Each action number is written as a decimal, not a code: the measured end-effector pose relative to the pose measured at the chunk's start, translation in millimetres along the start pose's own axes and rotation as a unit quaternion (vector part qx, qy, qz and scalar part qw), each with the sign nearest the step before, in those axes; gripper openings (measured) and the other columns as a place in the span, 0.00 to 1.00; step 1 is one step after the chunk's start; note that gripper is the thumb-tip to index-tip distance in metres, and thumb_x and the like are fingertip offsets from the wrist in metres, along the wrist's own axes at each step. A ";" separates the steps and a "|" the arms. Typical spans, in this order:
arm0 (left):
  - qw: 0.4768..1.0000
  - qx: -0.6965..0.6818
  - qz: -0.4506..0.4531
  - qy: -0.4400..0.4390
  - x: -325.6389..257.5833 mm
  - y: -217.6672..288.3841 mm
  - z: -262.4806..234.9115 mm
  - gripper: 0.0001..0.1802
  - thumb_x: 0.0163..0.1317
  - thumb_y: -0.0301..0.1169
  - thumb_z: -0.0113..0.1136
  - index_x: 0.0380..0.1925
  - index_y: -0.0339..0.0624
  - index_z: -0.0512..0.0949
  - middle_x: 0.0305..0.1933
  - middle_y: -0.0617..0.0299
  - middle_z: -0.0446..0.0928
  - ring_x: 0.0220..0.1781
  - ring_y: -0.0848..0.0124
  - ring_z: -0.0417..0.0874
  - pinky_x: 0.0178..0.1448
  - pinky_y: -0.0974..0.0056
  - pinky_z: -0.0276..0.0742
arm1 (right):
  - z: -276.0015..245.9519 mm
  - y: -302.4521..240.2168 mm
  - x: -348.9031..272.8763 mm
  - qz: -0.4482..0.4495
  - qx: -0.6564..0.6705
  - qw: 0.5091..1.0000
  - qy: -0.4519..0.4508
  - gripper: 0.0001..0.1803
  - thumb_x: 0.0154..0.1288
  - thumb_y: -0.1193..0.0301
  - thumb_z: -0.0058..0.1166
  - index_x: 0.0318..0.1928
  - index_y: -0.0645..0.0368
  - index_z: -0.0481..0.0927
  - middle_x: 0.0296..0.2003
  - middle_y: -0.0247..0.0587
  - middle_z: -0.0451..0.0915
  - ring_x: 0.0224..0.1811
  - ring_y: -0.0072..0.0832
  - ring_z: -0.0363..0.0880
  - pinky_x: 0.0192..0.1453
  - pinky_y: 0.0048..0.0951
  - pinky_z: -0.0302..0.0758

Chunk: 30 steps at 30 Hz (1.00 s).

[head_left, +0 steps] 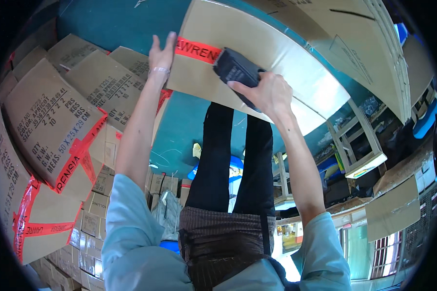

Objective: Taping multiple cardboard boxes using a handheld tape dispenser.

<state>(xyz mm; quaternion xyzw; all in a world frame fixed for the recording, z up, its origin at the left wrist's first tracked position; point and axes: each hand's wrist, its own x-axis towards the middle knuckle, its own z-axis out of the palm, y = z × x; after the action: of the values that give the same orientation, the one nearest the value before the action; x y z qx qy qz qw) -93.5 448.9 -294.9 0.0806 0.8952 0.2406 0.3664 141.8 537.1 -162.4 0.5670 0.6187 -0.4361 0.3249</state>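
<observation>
A plain brown carton (262, 36) lies in front of me, tilted in the view, with its closed top flaps meeting at a long seam. Red printed packing tape (195, 49) runs along that seam from the left end. My right hand (272, 94) grips a dark tape dispenser (239, 69), which sits on the carton where the visible tape stops. The thumb lies across the dispenser's side. At the carton's left end, my left hand (163, 54) rests against its edge with the fingers stretched upward and apart, and a band circles the wrist.
Taped cartons (56, 116) are stacked on the left, with more boxes (90, 223) lower down. Flat cardboard sheets (369, 53) stand at the upper right. A wooden stool (366, 162) is on the right, beside a cluttered shelf. The floor (175, 121) is green.
</observation>
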 end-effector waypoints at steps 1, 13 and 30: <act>1.000 -0.006 0.005 -0.016 -19.9 6.8 3.2 0.37 0.57 0.42 0.68 0.60 0.28 0.67 0.57 0.46 0.75 0.56 0.70 0.76 0.62 0.69 0.67 | -2.2 5.0 1.0 0.009 -0.005 1.000 0.008 0.38 0.44 0.37 0.60 0.29 0.66 0.84 0.26 0.54 0.82 0.32 0.43 0.84 0.40 0.37 0.79; 0.973 -0.026 0.154 -0.171 -32.3 4.2 -4.8 0.23 0.60 0.37 0.66 0.50 0.32 0.76 0.44 0.60 0.81 0.42 0.78 0.78 0.51 0.71 0.73 | -25.3 291.2 -121.1 0.153 -0.049 0.976 0.145 0.38 0.42 0.36 0.62 0.29 0.66 0.84 0.19 0.48 0.81 0.25 0.40 0.84 0.33 0.38 0.78; 0.481 0.438 0.687 -0.323 -246.2 21.4 174.7 0.34 0.62 0.53 0.51 0.69 0.75 0.55 0.76 0.73 0.47 0.76 0.62 0.49 0.73 0.39 0.45 | -27.3 377.2 -105.5 0.009 -0.007 0.995 0.098 0.37 0.42 0.39 0.64 0.32 0.65 0.84 0.24 0.51 0.82 0.32 0.45 0.84 0.42 0.39 0.79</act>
<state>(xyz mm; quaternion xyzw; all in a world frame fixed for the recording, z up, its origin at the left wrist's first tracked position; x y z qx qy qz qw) 204.1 453.5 -240.1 0.8921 0.3623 -0.0502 0.2654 531.2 509.0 -121.3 0.6100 0.6456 -0.3712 0.2709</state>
